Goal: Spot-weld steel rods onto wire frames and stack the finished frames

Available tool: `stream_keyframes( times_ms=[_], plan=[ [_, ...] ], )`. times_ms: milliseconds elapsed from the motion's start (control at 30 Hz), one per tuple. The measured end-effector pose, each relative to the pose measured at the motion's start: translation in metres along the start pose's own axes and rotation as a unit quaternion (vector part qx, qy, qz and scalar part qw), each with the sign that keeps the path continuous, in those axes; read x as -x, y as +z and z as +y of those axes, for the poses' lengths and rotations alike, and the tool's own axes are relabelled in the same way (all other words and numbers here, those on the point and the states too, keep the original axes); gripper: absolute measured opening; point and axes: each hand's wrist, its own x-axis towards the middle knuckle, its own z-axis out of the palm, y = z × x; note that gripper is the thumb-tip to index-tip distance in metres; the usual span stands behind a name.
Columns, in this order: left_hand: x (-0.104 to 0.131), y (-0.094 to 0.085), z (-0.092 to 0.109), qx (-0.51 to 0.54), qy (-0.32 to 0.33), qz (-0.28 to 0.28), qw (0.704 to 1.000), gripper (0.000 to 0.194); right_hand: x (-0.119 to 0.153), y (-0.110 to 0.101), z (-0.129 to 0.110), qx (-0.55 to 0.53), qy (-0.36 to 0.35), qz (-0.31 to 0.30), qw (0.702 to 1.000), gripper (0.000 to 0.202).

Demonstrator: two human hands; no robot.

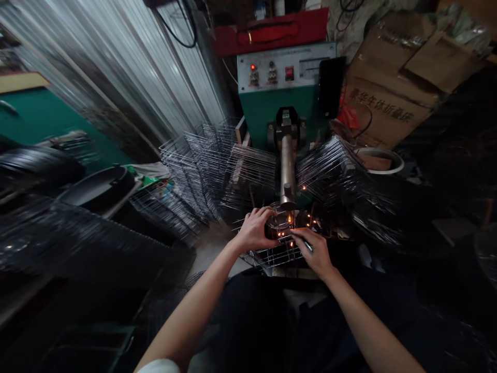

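In the head view, a green spot welding machine [254, 106] stands in front of me, its metal electrode arm [287, 171] reaching towards me. Orange sparks fly under the arm's tip. My left hand [254, 229] curves its thumb and fingers around the side of a round wire ring [276, 221] just below that tip. A dark pen-like rod [306, 242] is pinched in my right hand [316, 254], its front end close to the sparks. Beneath both hands lies a wire grid [274, 257]. Whether the ring is joined to it I cannot tell.
Stacks of wire racks [198, 166] stand left of the machine, and more bent wire pieces [330, 166] hang to its right. A phone [331, 87] leans on the machine's front. Cardboard boxes [388, 88] and a round bowl [380, 160] are at the right.
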Motion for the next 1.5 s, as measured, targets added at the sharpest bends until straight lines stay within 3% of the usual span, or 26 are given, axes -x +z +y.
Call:
stream_keyframes(
  times_ms=[267,433,667,900,1000,1133,1200,1300,1400,1500],
  plan=[
    [-0.021,-0.002,-0.006,-0.016,-0.007,-0.002,1.000,0.085,-0.010,-0.002,0.011,0.041,0.053,0.058,0.996,0.010],
    [-0.036,-0.002,-0.020,-0.002,0.014,0.003,1.000,0.086,-0.017,-0.002,0.026,0.041,0.047,0.021,0.998,0.013],
    [-0.039,0.002,-0.033,0.004,0.030,-0.001,1.000,0.087,-0.019,0.001,0.033,0.041,0.047,0.015,0.998,0.015],
    [-0.040,0.004,-0.027,0.019,0.027,0.004,0.999,0.086,-0.021,0.000,0.032,0.049,0.061,0.004,0.997,0.020],
    [-0.030,-0.001,-0.029,0.031,0.022,0.007,0.999,0.090,-0.011,-0.013,0.036,0.051,0.080,-0.010,0.995,0.020],
    [0.014,0.004,-0.067,0.110,-0.038,0.060,0.991,0.129,0.022,-0.058,0.042,-0.002,0.170,-0.053,0.984,0.027],
    [0.046,0.022,-0.092,0.221,-0.095,0.074,0.968,0.143,0.040,-0.082,0.039,-0.048,0.261,-0.065,0.962,0.033],
    [0.081,0.064,-0.113,0.409,-0.180,0.029,0.894,0.152,0.060,-0.104,0.028,-0.090,0.372,-0.034,0.923,0.046],
    [0.087,0.098,-0.111,0.539,-0.185,0.017,0.822,0.150,0.065,-0.101,0.010,-0.109,0.411,-0.002,0.905,0.052],
    [0.078,0.105,-0.103,0.601,-0.167,0.047,0.780,0.137,0.060,-0.084,-0.010,-0.127,0.428,-0.011,0.895,0.050]
  ],
)
